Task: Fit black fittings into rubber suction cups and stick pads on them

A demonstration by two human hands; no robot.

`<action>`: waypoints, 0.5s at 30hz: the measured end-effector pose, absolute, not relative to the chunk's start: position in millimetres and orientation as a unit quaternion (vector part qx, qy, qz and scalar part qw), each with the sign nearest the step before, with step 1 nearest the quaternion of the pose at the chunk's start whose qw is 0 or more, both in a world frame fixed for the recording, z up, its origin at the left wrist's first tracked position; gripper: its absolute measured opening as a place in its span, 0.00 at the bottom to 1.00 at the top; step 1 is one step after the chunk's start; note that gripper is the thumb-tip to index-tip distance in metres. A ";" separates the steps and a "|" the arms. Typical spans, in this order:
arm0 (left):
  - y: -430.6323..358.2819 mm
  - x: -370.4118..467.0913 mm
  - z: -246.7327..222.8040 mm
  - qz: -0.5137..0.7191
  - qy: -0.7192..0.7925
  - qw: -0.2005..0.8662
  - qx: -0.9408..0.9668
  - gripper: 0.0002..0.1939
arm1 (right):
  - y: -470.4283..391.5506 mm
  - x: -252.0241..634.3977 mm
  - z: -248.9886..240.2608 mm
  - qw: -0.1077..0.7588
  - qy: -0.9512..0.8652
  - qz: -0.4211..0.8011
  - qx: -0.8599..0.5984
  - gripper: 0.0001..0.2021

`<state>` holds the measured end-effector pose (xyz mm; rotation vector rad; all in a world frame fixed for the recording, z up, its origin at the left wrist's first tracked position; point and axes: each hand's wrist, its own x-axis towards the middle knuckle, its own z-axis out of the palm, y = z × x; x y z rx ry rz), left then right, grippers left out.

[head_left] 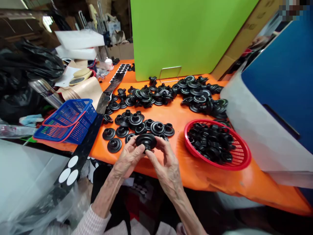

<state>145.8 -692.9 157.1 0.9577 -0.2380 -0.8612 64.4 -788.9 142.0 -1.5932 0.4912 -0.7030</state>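
Between both hands I hold a round black disc-shaped part with a short stem [146, 140], near the front edge of the orange table. My left hand [128, 158] pinches its left side, with the thumb close to the stem. From the right, my right hand [168, 164] grips the rim and stem with fingers and thumb. Just beyond the hands, several similar black flanged parts [135, 120] stand on the orange surface, most with their stems up. The underside of the held part is partly hidden by my fingers.
A red basket [246, 160] of small black pieces stands at the right. Piles of black parts [195, 89] lie farther back, before a green panel [186, 39]. At the left are a blue basket [84, 130] and a black strip [89, 133]. White sheeting [264, 130] borders the right.
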 end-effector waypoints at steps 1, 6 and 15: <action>-691.3 146.0 157.5 -0.399 -0.115 0.792 0.448 0.16 | -788.0 63.2 141.3 0.624 0.211 -0.303 -0.688 0.22; -685.3 143.8 160.8 -0.391 -0.127 0.787 0.460 0.20 | -784.1 59.6 141.2 0.650 0.200 -0.278 -0.678 0.20; -687.4 134.0 158.5 -0.330 -0.112 0.778 0.523 0.17 | -782.7 59.3 141.1 0.631 0.218 -0.244 -0.703 0.18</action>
